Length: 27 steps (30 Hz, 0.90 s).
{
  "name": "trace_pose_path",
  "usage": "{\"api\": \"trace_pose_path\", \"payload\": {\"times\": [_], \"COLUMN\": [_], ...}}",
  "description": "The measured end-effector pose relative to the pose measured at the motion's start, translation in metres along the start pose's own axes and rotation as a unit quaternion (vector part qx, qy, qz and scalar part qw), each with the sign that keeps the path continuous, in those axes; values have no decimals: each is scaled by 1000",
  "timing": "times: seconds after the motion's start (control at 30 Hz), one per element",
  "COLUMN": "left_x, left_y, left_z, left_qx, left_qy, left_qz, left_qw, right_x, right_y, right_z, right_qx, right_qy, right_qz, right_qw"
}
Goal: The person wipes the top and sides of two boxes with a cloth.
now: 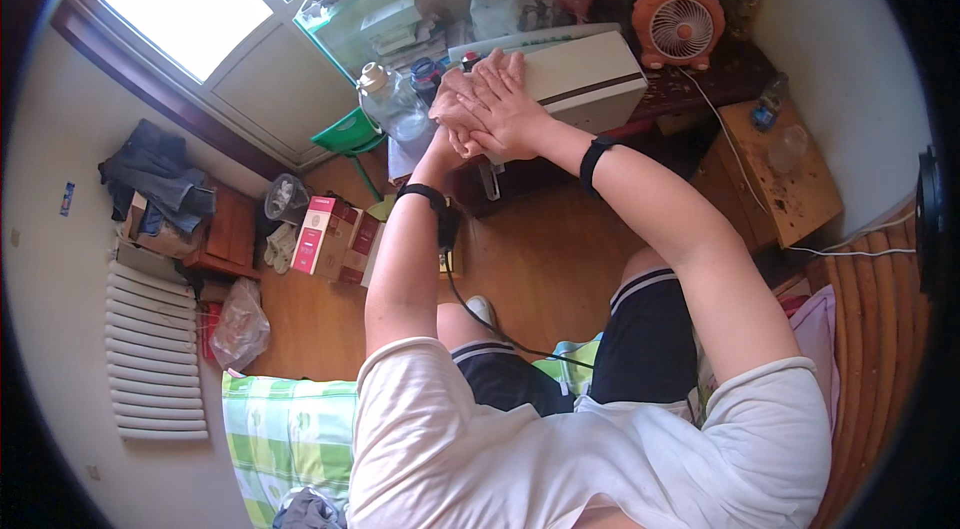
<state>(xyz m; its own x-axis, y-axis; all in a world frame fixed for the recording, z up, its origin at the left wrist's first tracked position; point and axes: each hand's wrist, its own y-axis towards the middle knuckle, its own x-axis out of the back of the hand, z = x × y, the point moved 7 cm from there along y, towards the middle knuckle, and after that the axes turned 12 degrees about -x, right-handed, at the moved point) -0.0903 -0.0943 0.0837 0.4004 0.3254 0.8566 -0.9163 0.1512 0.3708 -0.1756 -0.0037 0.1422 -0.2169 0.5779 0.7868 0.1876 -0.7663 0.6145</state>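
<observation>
Only partly visible: left hand (456,137)

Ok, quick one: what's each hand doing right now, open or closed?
Left hand: partly hidden at what looks like a crumpled pinkish cloth; cannot tell whether open or closed.
Right hand: open, fingers extended, against the cloth.

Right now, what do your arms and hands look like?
Short white fabric sleeves cover the upper arms; a narrow black band sits near each wrist. The left band carries a small dark box with a thin black cable. The right hand shows no glove.
</observation>
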Motion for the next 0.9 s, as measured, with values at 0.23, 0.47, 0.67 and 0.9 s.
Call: {"api": "trace_pose_path", "payload": {"times": [0.23, 0.47, 0.67, 0.9], "left_x": [19, 26, 28, 16], "left_y": [9, 20, 24, 18], "left_z": [0, 1, -1, -7], "left_qx": [336, 308, 279, 184], "left_qy": [-316, -343, -366, -344], "left_qz": [-144, -162, -126, -122], "left_qw": [876, 873, 879, 913], "right_x": [22, 43, 24, -5], "right_y": [-14, -44, -30, -5], "right_z": [-61, -154, -88, -15], "right_qx": [-88, -132, -109, -57], "right_qy": [-84, -163, -87, -73], "right_qz": [104, -15, 10, 4], "right_qw": [987, 978, 990, 996]}}
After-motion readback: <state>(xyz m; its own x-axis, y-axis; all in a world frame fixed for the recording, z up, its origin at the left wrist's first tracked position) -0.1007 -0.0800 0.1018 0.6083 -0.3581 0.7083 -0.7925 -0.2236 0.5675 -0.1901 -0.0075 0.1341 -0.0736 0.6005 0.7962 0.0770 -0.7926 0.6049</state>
